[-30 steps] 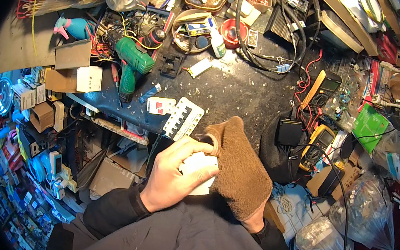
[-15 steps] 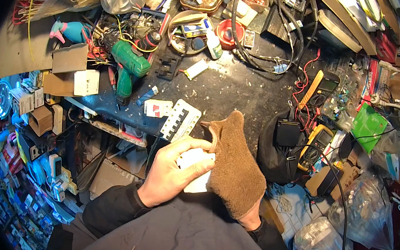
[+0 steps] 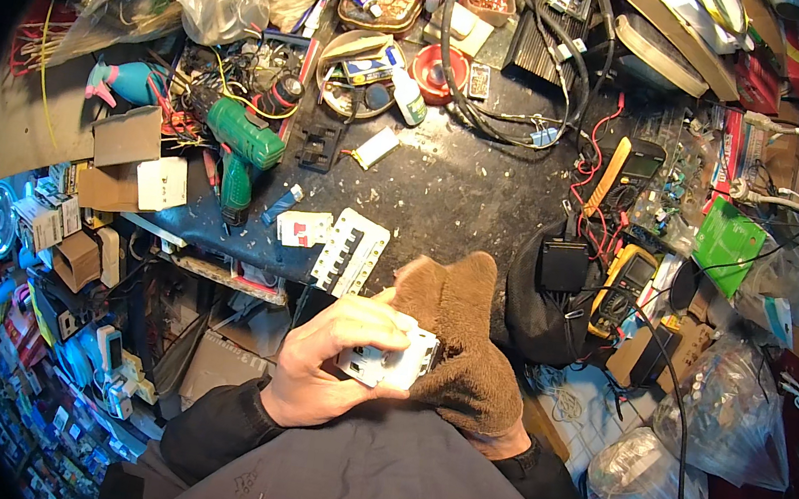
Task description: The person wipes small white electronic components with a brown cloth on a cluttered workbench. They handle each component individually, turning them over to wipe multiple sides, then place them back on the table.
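My left hand [image 3: 324, 361] is closed around a white modular circuit breaker [image 3: 372, 365], held close in front of my torso. Its end with dark openings faces the cloth. A thick brown cloth [image 3: 468, 344], shaped like a mitt, covers my right hand [image 3: 502, 443]; only the wrist side shows, and the fingers are hidden. The cloth meets the right end of the breaker. Just beyond my left hand, at the bench's front edge, lies a white block with a row of black slots [image 3: 350, 255]. Beside it is a small white and red card-like piece [image 3: 304, 229].
A green power drill [image 3: 241, 148] lies on the bench at left. A round tray of tubes and bottles [image 3: 360, 73] stands at the back. To the right are a black bag [image 3: 537, 318] and a yellow multimeter [image 3: 624, 289]. Thick black cables [image 3: 496, 126] loop across the back.
My left hand has turned the breaker so its slotted end shows, and moved it slightly down. The cloth over my right hand has shifted down and bunched against the breaker. The view has shifted slightly.
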Motion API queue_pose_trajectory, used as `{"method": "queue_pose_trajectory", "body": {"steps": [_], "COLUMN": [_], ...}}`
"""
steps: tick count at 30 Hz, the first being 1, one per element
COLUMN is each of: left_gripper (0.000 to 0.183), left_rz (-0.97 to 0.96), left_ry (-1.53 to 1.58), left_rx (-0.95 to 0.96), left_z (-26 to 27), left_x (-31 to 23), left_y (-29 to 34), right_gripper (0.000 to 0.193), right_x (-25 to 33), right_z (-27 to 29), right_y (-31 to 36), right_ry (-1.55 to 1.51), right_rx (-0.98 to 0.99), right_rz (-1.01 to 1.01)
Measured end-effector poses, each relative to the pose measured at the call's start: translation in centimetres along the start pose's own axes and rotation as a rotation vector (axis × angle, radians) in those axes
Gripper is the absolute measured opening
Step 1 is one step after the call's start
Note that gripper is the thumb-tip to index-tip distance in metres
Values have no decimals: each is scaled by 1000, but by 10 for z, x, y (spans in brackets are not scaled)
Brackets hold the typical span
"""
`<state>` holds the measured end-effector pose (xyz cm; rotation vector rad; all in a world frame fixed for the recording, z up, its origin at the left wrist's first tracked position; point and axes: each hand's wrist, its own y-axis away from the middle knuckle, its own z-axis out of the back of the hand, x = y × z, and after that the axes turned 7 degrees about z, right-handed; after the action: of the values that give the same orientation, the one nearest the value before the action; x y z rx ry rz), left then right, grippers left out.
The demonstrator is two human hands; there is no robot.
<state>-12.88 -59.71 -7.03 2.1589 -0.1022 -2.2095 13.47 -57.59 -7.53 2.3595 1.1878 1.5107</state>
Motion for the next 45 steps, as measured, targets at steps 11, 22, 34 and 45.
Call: {"method": "queue_pose_trajectory", "body": {"steps": [11,22,34,45], "left_gripper": [53,49,45,53], "left_rz": [50,-10,32,-49], "left_ry": [-253,-305,-381,-442], "left_rx": [39,62,-40,46], "left_z": [-3,-13,1,-1], "left_x": [-6,-16,-16,-19], "left_y": [-1,4,2,5], "right_gripper": [63,72,82,78], "right_x": [-13,-38,-53,-17], "right_z": [4,4,27,7], "right_y": [8,13,31,16], "right_ry": [1004,765,99,755], "right_rx": [4,-251,-286,-130], "right_rz": [362,407,-123,198]}}
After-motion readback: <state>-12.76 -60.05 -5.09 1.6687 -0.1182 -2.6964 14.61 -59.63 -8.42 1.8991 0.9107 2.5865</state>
